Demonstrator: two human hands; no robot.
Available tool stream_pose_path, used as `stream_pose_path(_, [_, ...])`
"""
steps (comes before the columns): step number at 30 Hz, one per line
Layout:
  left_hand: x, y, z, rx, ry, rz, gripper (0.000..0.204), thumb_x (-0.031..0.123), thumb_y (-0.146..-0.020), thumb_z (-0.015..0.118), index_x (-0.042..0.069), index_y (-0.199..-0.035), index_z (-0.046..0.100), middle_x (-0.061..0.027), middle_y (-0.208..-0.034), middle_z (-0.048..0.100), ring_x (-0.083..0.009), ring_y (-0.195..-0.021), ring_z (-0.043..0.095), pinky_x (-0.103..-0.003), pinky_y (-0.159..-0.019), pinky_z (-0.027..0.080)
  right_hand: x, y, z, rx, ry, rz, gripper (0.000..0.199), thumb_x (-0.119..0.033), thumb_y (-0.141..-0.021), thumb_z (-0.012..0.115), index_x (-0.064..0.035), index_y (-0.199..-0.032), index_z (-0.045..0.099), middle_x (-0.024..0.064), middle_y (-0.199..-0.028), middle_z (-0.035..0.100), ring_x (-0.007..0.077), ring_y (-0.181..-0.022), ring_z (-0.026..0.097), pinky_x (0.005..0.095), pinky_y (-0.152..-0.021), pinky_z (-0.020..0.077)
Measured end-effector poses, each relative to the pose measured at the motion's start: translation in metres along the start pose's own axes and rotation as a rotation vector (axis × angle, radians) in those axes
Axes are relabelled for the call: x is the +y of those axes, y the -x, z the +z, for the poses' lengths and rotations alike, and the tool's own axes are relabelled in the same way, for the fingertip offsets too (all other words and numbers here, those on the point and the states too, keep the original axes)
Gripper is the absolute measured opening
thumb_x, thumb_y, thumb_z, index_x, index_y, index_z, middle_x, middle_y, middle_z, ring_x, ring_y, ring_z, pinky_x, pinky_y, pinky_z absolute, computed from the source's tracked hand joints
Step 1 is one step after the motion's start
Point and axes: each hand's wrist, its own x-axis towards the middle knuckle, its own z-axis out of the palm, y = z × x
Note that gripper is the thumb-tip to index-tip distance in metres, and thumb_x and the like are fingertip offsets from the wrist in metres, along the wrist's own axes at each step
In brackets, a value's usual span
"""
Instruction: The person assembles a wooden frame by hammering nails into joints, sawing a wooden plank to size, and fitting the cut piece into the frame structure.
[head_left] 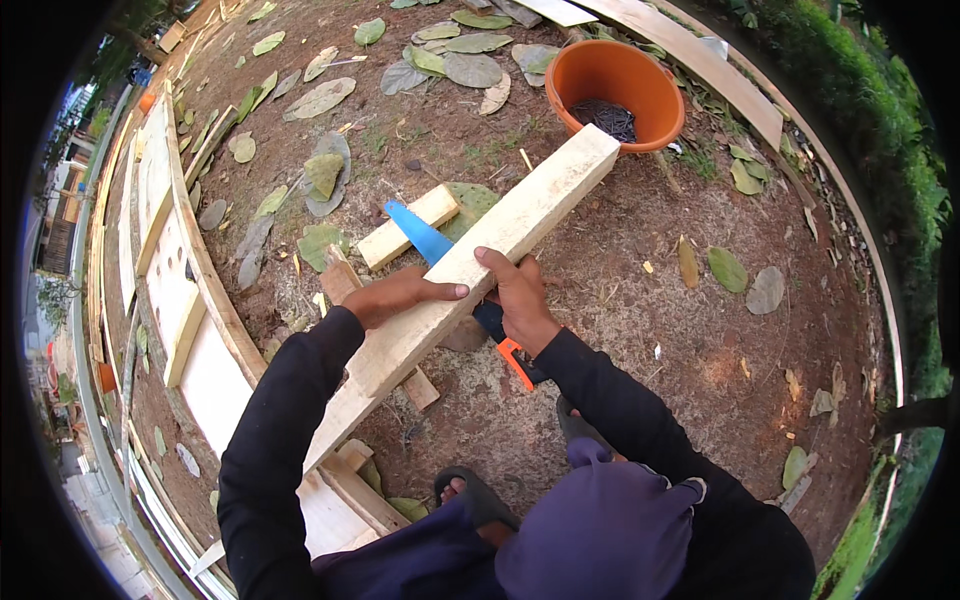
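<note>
Gripping a pale squared timber (545, 200) from both sides, the two hands hold it aslant, its far end beyond them and its near end passing beside the left forearm. As far as the work shows, the timber is whole between its ends: no saw cut can be made out on its upper face, and the underside is hidden. The blue-bladed handsaw (418, 232) lies beneath it, crossing under between the hands, its black and orange handle below the right hand; no sawing is under way. I judge this as positioning, with any cutting or fixing of this piece not yet done.

The left hand (393, 297) is partly closed around the timber's left edge, thumb extended over the top. The right hand (525, 308) grasps the opposite edge, thumb on the upper face, fingers curled at the side; whether they also touch the saw, I cannot tell.

Just ahead of the left hand lies a short wooden block (380, 245); well ahead of the right hand stands an orange bucket (655, 95) holding nails (608, 118).
</note>
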Motion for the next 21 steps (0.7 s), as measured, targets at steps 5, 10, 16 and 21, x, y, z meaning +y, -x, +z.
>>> stream_pose_path(5, [0.009, 0.003, -0.001, -0.105, -0.084, 0.062, 0.102, 0.073, -0.086, 0.069, -0.007, -0.148, 0.052, -0.0248, -0.136, 0.063, -0.032, -0.123, 0.061, -0.04, -0.108, 0.045, -0.003, 0.01, -0.016, -0.12, 0.147, 0.033, 0.066, -0.035, -0.093, 0.077, 0.0027, -0.138, 0.046, 0.0164, -0.128, 0.059, 0.0249, -0.117, 0.063, 0.0408, -0.097, 0.054])
stream_pose_path(10, [-0.032, -0.002, -0.01, -0.042, -0.212, 0.112, 0.109, 0.079, -0.086, 0.064, -0.007, -0.151, 0.048, -0.0298, -0.152, 0.051, -0.0369, -0.143, 0.049, -0.043, -0.118, 0.037, 0.019, 0.08, -0.084, -0.457, 1.354, -0.565, 0.076, -0.038, -0.091, 0.077, -0.001, -0.149, 0.044, 0.0216, -0.134, 0.058, 0.0362, -0.128, 0.056, 0.0464, -0.106, 0.0469])
stream_pose_path(16, [-0.01, 0.012, -0.004, -0.046, -0.218, 0.149, 0.125, 0.09, -0.078, 0.059, -0.013, -0.149, 0.048, -0.0317, -0.153, 0.048, -0.0407, -0.142, 0.048, -0.045, -0.117, 0.036, 0.044, 0.115, -0.133, -0.579, 1.927, -0.716, 0.079, -0.03, -0.086, 0.077, -0.0017, -0.151, 0.042, 0.0194, -0.134, 0.059, 0.0347, -0.126, 0.057, 0.0484, -0.112, 0.041])
stream_pose_path(21, [-0.007, 0.014, -0.005, -0.112, -0.185, 0.186, 0.122, 0.087, -0.082, 0.058, -0.01, -0.155, 0.041, -0.0305, -0.162, 0.038, -0.0431, -0.151, 0.037, -0.046, -0.122, 0.03, -0.007, 0.112, -0.15, -0.635, 2.071, -0.698, 0.082, -0.027, -0.084, 0.076, -0.0001, -0.153, 0.04, 0.0176, -0.119, 0.067, 0.0375, -0.114, 0.063, 0.0496, -0.102, 0.0451])
